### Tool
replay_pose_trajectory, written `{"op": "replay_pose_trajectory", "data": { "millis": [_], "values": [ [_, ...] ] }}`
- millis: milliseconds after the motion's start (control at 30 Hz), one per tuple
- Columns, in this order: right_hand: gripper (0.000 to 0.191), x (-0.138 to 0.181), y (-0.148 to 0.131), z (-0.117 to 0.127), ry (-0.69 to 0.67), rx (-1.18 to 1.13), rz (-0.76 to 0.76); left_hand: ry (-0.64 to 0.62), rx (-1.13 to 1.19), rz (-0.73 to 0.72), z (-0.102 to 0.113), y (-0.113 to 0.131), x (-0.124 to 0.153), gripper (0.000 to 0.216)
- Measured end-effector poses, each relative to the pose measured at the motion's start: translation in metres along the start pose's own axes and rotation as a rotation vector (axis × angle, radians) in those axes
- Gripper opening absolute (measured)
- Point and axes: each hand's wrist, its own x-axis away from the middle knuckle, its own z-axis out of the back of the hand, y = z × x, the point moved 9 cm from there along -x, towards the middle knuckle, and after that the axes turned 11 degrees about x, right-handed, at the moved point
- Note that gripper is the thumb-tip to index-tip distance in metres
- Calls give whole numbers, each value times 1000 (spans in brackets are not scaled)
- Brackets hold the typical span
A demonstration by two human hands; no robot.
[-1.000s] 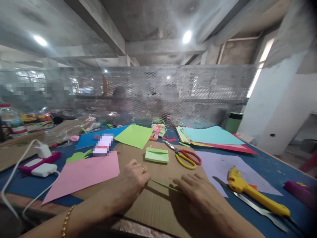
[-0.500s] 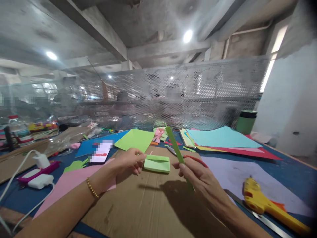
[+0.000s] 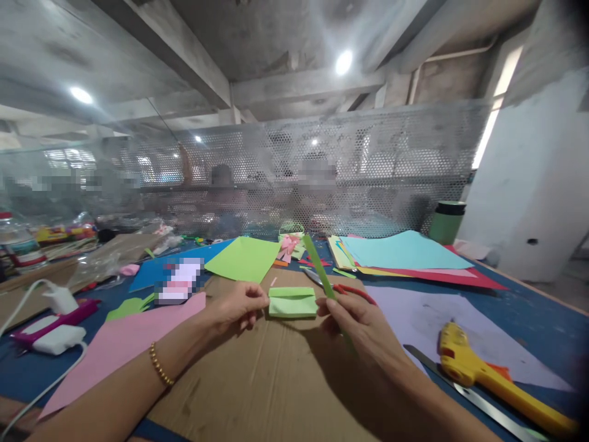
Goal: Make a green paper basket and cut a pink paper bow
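Note:
A small folded green paper pouch (image 3: 292, 306) with a flap along its top lies on the brown cardboard (image 3: 248, 387). At its left edge is my left hand (image 3: 242, 305), thumb and forefinger pinched together; what they grip, if anything, cannot be made out. My right hand (image 3: 352, 316) is closed around a long green paper strip (image 3: 316, 263), which stands up at a tilt from the fingers. The fingertips of that hand come close to the pouch's right edge. Just behind it lie red-handled scissors (image 3: 356, 292), partly hidden by the hand.
A yellow glue gun (image 3: 478, 371) and a metal ruler-like strip (image 3: 488, 412) lie at right by purple paper (image 3: 427, 313). Coloured sheets (image 3: 405, 252) and a green bottle (image 3: 446, 222) stand behind. At left are pink paper (image 3: 133, 344), a phone (image 3: 181, 280) and a power strip (image 3: 50, 322).
The view has swung slightly right. My left fingertips have drawn back from over the pouch's corner to its left edge. The right hand, still with the strip, is nearer the pouch's right side.

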Motion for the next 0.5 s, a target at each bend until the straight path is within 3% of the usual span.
{"op": "replay_pose_trajectory", "data": {
  "millis": [100, 200, 333, 500],
  "values": [
    [49, -7, 13, 10, 57, -3, -50, 6, 22, -3, 2, -2, 2, 36],
    [43, -13, 25, 11, 80, 56, -98, -4, 35, 3, -1, -4, 4, 38],
    [25, -18, 32, -1, 29, 160, -129, -35, 57, 26, -10, -6, 7, 35],
    [21, -13, 22, -12, -42, 263, -98, -41, 92, 19, -13, -9, 6, 29]
  ]
}}
